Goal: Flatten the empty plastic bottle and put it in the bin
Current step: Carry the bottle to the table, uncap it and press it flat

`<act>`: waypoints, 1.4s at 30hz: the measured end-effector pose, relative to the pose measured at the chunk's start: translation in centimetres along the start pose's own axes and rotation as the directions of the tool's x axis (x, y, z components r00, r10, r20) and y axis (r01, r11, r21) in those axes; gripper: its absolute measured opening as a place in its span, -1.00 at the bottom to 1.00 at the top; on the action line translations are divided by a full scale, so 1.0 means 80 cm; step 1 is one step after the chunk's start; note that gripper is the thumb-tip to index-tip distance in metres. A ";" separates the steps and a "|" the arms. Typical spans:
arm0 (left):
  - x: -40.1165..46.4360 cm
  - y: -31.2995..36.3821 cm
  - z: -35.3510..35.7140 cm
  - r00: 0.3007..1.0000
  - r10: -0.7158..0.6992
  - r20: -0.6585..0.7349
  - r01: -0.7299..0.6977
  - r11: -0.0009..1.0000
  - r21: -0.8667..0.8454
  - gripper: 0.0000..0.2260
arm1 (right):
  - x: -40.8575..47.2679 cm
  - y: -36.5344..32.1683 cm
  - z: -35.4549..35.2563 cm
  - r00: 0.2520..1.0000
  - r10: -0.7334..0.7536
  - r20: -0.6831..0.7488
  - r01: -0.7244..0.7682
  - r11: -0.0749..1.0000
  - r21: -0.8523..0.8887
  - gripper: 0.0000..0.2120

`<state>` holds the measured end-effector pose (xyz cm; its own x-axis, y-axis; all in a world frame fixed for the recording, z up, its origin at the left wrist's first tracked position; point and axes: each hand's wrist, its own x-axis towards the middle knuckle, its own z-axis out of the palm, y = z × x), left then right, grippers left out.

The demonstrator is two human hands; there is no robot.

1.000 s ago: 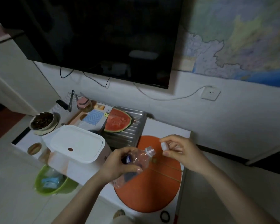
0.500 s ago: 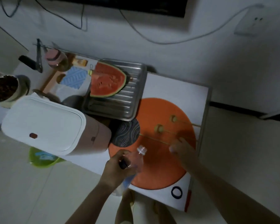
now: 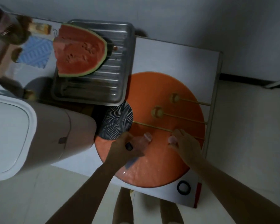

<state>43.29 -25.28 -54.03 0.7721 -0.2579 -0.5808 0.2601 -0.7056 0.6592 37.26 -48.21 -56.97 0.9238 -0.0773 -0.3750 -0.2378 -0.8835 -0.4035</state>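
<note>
A clear plastic bottle (image 3: 141,141) with an open neck lies tilted over the orange round mat (image 3: 165,97), its body running down to about the mat's front edge. My left hand (image 3: 125,147) is shut around its upper part. My right hand (image 3: 183,141) hovers just right of the neck and pinches the small white cap (image 3: 172,139) between its fingertips, low over the mat. The white bin (image 3: 14,135) with its closed lid stands at the left, beside my left forearm.
A steel tray (image 3: 120,88) with a watermelon slice (image 3: 79,52) sits at the back of the white table (image 3: 168,54). Three skewers (image 3: 184,118) and a dark patterned coaster (image 3: 115,122) lie on the mat. A black ring (image 3: 183,188) rests near the table's front corner.
The view has tilted down and closer to the table. Both hands have dropped to the mat, the bottle going with the left hand and the cap with the right.
</note>
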 end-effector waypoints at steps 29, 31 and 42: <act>0.019 -0.018 0.043 0.917 0.379 -0.122 -0.283 0.835 0.471 -0.61 | 0.003 -0.038 0.000 0.935 0.144 -0.325 -0.090 0.980 0.177 -0.88; 0.015 -0.017 0.040 0.926 0.313 -0.212 -0.178 0.856 0.485 -0.56 | 0.015 -0.063 0.002 0.953 0.064 -0.296 -0.065 0.998 0.008 -0.89; 0.038 -0.030 0.043 0.952 0.156 -0.264 0.045 0.781 0.623 -0.40 | 0.058 -0.142 0.055 0.995 0.028 -0.093 -0.042 0.987 -0.156 -0.51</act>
<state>43.02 -26.66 -59.07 0.9285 -0.1813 -0.3241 -0.1233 -0.9737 0.1915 42.93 -36.52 -57.79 0.9408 -0.1447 -0.3066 -0.2270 -0.9406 -0.2526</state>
